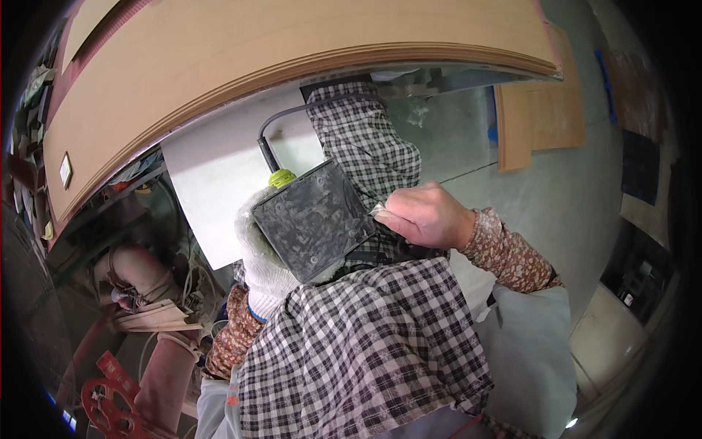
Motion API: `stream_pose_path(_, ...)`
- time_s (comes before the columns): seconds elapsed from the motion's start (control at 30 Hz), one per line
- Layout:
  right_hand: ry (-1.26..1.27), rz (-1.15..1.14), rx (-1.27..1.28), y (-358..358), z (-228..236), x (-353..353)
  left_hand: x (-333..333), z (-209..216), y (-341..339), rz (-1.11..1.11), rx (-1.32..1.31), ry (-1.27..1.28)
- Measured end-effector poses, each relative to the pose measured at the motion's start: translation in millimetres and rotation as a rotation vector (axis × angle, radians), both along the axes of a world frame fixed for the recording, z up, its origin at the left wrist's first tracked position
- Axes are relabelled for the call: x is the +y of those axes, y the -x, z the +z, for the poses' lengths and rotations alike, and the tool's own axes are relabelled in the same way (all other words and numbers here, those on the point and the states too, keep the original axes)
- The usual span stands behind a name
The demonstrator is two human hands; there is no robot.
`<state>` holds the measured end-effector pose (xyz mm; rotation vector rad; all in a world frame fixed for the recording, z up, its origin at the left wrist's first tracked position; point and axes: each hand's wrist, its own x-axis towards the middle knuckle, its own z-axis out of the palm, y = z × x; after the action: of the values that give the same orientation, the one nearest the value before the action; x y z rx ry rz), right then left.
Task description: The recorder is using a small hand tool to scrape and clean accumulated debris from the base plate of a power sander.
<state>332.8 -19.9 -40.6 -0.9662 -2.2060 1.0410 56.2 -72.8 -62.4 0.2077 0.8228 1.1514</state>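
My left hand (257, 252), in a dusty white knit glove, holds a sheet sander in front of my lap. Its square black base pad (314, 219) faces up toward me, scuffed and streaked with pale dust. A yellow-green collar (281, 178) and a dark cord (268, 152) stick out at its far left. The glove's fingers are partly hidden behind the pad. My bare right hand (424, 214) is closed in a pinch at the pad's right edge. A small pale scrap shows at its fingertips, too small to name.
A stack of tan boards (314, 36) spans the far side. Below it stands a white panel (212, 190). Pipes, wood strips (157, 318) and a red wheel (110, 402) crowd the left. More boards (541, 117) lie on the grey floor at right. A checked apron (365, 344) covers my lap.
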Motion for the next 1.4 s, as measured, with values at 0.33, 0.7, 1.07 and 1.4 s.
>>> stream_pose_path(0.33,-0.001,0.01,0.034,-3.1,-7.7,-19.2,-10.5,-24.3,2.0,-0.145,0.635,-0.233)
stream_pose_path(0.7,0.018,-0.078,-0.084,-15.8,16.4,7.1,-8.3,-14.3,13.2,0.01,0.156,0.014)
stream_pose_path(1.07,-0.09,0.109,-0.058,1.1,2.5,9.0,-14.5,-16.9,2.3,-0.06,0.454,-0.133)
stream_pose_path(1.4,-0.062,0.002,-0.049,-2.9,-0.3,-12.6,5.9,-1.1,0.8,0.008,0.16,0.079)
